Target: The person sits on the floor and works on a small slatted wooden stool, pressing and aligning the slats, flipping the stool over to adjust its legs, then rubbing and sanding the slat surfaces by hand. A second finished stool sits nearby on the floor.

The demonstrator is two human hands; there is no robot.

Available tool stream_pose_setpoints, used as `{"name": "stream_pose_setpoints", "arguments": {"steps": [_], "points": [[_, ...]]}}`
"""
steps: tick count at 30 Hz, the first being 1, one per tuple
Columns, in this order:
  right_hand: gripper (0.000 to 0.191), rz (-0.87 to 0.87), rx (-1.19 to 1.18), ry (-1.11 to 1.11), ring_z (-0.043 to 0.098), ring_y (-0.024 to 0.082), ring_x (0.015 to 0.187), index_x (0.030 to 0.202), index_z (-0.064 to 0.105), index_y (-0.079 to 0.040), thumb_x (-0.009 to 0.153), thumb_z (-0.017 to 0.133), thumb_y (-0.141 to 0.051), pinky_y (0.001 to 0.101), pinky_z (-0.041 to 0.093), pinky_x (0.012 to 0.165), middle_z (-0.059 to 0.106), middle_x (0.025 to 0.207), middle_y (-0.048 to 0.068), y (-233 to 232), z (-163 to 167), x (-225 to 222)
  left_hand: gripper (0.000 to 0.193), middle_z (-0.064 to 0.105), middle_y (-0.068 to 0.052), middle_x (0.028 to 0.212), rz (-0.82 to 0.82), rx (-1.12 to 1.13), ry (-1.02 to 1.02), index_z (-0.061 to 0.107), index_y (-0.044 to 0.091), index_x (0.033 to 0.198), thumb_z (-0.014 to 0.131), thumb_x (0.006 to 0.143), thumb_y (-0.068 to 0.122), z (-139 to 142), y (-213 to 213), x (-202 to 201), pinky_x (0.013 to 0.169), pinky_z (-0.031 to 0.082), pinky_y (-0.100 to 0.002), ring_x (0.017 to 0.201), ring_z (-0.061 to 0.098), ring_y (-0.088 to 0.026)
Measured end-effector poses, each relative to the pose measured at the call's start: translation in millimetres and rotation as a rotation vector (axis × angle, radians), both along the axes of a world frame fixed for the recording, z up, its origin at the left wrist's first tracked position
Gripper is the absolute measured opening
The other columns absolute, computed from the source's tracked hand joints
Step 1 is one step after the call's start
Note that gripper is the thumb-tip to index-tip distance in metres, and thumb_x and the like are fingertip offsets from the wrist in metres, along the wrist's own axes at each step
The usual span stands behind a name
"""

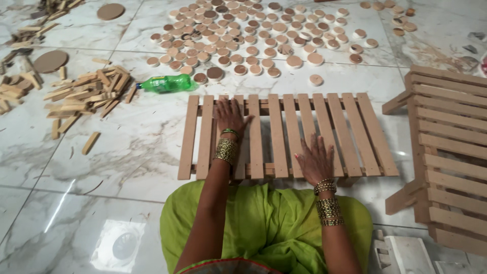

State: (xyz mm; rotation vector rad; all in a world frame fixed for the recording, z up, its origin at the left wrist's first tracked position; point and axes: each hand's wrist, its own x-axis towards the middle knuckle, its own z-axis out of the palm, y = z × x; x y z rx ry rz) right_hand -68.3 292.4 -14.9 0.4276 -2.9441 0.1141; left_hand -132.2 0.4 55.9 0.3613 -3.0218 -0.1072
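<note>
Flat slatted panel of pale wooden strips (pixel 324 133) lies on white marbled floor tiles (pixel 127 152), directly in front of the seated person's green-draped lap (pixel 264 218). Slats run away from the viewer; two cross-battens underneath, one near each end.

Left hand (pixel 232 116): palm down, fingers spread wide, pressed flat on the slats at the panel's left part, toward the far batten. Holds nothing. Gold bangles at the wrist.

Right hand (pixel 314 160): palm down, fingers spread, flat on the slats near the near edge, centre-right. Holds nothing.

Surroundings: second slatted wooden frame (pixel 446 157) just right of the panel. Green plastic bottle (pixel 167 83) lying on its side beyond the left corner. Spread of round wooden discs (pixel 253 35) farther out. Heap of short wooden offcuts (pixel 86 94) at left.
</note>
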Motion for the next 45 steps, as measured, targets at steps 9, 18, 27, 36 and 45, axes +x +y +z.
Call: {"name": "stream_pose_setpoints", "arguments": {"steps": [9,18,27,36,45], "points": [[0.068,-0.012,-0.001,-0.003,0.009,0.030,0.157,0.157,0.036,-0.019,0.101,0.038,-0.058,0.0611,0.006,0.123,0.015,0.170,0.011,3.1,-3.4,-1.3,0.083,0.013,-0.013,0.171,0.056,0.092,0.048,0.024,0.031,0.162,0.038,0.093,0.077,8.3,-6.0,-33.2,0.119,0.005,-0.071,0.157,0.007,-0.040],[0.066,0.007,-0.046,0.017,0.013,0.032,0.156,0.156,0.038,-0.019,0.101,0.041,-0.055,0.0616,0.008,0.122,0.018,0.169,0.012,2.7,0.1,0.0,0.079,0.013,-0.017,0.170,-0.046,0.111,0.109,0.025,0.025,0.163,0.035,0.098,0.069,-28.3,-9.0,34.5,0.118,0.003,-0.072,0.156,0.008,-0.042],[0.068,-0.007,0.004,-0.013,0.009,0.031,0.157,0.158,0.033,-0.022,0.101,0.034,-0.058,0.0609,0.005,0.122,0.014,0.170,0.010,1.0,4.9,3.2,0.091,0.012,-0.022,0.169,0.123,0.009,0.140,0.023,0.019,0.162,0.031,0.093,0.079,-77.8,-17.5,165.2,0.114,0.004,-0.077,0.155,0.009,-0.044],[0.066,-0.004,0.017,0.003,0.011,0.031,0.157,0.158,0.034,-0.022,0.102,0.034,-0.057,0.0618,0.007,0.122,0.016,0.170,0.010,-2.6,8.2,5.3,0.103,0.011,-0.028,0.167,0.144,0.013,0.086,0.020,0.014,0.163,0.036,0.088,0.084,-55.2,-70.8,129.8,0.111,0.006,-0.079,0.153,0.003,-0.048],[0.066,-0.007,0.004,0.027,0.014,0.032,0.156,0.157,0.037,-0.021,0.101,0.039,-0.056,0.0616,0.010,0.122,0.019,0.169,0.010,0.3,0.9,2.3,0.109,0.008,-0.024,0.170,0.261,0.104,-0.010,0.021,0.017,0.163,0.046,0.083,0.087,-9.4,-88.1,39.2,0.108,0.022,-0.081,0.153,0.008,-0.052]]}}
